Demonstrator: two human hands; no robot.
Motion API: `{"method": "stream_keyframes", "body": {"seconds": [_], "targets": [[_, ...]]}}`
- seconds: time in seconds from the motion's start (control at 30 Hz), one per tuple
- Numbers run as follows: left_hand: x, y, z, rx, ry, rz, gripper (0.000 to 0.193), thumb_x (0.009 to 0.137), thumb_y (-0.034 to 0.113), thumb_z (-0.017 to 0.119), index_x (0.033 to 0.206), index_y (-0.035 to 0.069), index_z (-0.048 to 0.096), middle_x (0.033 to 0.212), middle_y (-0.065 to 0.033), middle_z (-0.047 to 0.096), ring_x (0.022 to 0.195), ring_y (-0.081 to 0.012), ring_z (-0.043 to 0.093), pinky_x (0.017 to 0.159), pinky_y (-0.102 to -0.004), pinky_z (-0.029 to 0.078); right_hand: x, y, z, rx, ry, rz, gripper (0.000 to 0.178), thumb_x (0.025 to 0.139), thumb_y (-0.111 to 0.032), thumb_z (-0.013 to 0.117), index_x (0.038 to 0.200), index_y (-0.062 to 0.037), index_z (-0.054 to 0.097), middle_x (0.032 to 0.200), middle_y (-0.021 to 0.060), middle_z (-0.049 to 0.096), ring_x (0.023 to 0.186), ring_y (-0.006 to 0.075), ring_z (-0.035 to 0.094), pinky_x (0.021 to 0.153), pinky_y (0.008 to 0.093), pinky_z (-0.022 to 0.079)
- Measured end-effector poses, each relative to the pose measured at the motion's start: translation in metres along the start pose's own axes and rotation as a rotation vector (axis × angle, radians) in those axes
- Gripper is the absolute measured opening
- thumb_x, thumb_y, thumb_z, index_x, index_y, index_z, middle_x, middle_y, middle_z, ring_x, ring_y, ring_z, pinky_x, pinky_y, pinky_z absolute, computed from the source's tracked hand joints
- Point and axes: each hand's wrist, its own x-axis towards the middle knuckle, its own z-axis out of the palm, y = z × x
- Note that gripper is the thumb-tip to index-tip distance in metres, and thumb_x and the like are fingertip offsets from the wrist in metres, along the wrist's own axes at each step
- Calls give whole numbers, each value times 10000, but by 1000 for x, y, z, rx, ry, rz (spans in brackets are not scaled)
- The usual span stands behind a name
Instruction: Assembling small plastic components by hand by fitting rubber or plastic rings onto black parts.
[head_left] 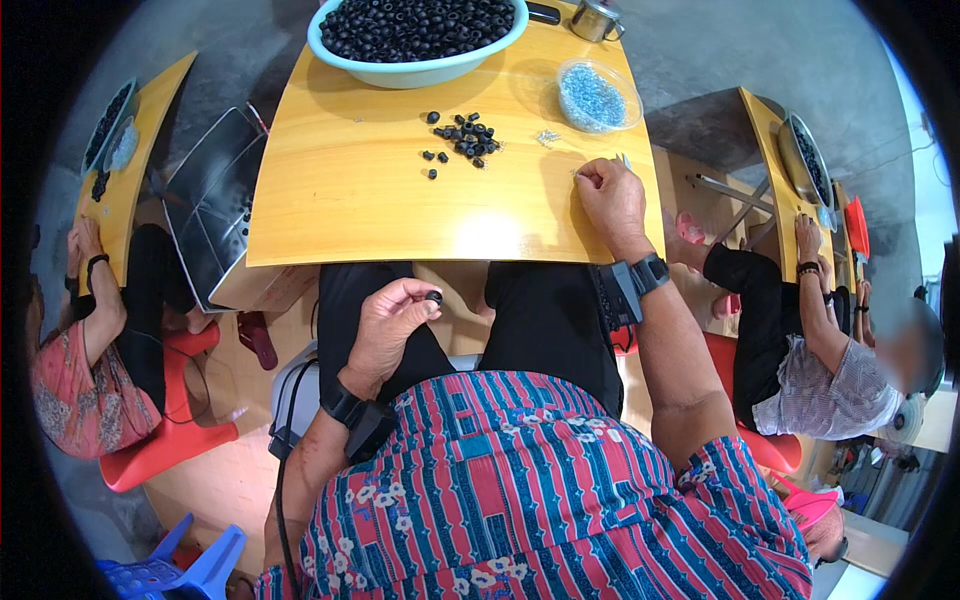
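Observation:
Between thumb and fingertips, my left hand (388,325) pinches a small black cap-like part (434,298) just off the near edge of the yellow table (350,200). My right hand (612,200) rests near the table's right edge, its thumb and fingers pressed together; what they hold, if anything, is too small to make out. A loose pile of small black parts (470,137) lies at mid-table. Beyond my right hand are a few tiny clear pieces (547,138) and a clear round tub of small pale-blue pieces (594,98).
At the far side stands a light-blue basin (415,73) heaped with black parts, with a metal cup (597,20) to its right. Below the table's left side is an open carton lined with black plastic (215,190). Co-workers sit at tables left and right, on red chairs (175,420).

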Motion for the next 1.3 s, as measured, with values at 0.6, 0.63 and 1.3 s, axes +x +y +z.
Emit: {"method": "stream_keyframes", "body": {"seconds": [0.6, 0.63, 1.3], "targets": [[0, -2, -6, 39, -32, 8, 171, 874, 38, 579, 1041, -2, 585, 883, -28, 589, 795, -96, 600, 805, -267, 523, -9, -10, 2, -13, 46, -75, 93, 783, -111, 615, 816, -39, 664, 815, 139, 633, 770, 308, 608, 712, 382, 482], [-2, 0, -5, 49, -39, 16, 170, 876, 39, 575, 1041, -3, 584, 881, -27, 589, 795, -93, 595, 807, -266, 520, -10, -12, 2, -9, 40, -79, 93, 783, -111, 615, 816, -39, 664, 815, 139, 633, 770, 308, 608, 712, 382, 482], [4, -4, -12, 2, -79, 31, 137, 888, 118, 604, 993, 32, 591, 900, -2, 591, 813, -72, 568, 753, -217, 484, -82, -134, -3, 500, -392, -498, 87, 783, -45, 594, 868, -49, 575, 821, 131, 554, 762, 332, 584, 672, 386, 490]]}}
